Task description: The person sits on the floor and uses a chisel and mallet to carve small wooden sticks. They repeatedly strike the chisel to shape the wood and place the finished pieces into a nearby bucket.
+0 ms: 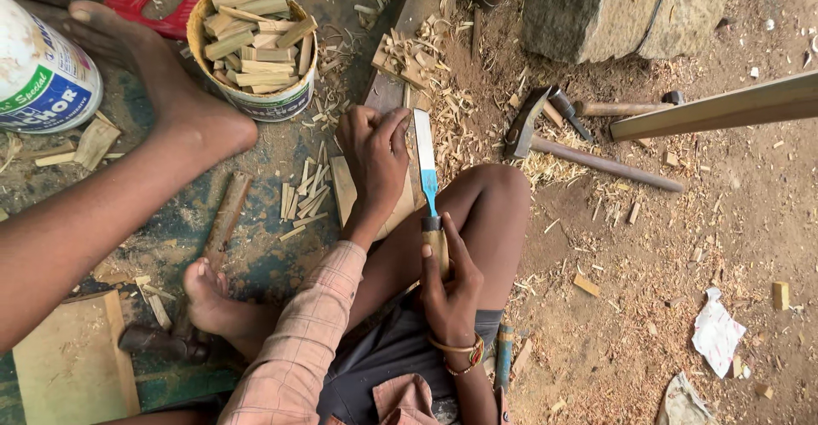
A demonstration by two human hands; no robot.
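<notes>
My left hand [375,154] is closed over a small pale wood block [345,191] and presses it down on a plank [388,93] on the ground. My right hand [447,284], with bangles at the wrist, grips the wooden handle of a chisel [429,182]. The chisel's flat steel blade points away from me, right beside my left fingers, with its tip at the far end of the block. My bent knee [494,199] is just right of the chisel. Thin split sticks [302,199] lie left of the block.
A round tub of cut wood pieces [251,46] stands at the back left, beside a white can [38,71]. A bare leg and foot [128,59] stretch across the left. A hammer [550,140] and another tool [596,108] lie right, near stone blocks [622,3] and a long lath [724,108].
</notes>
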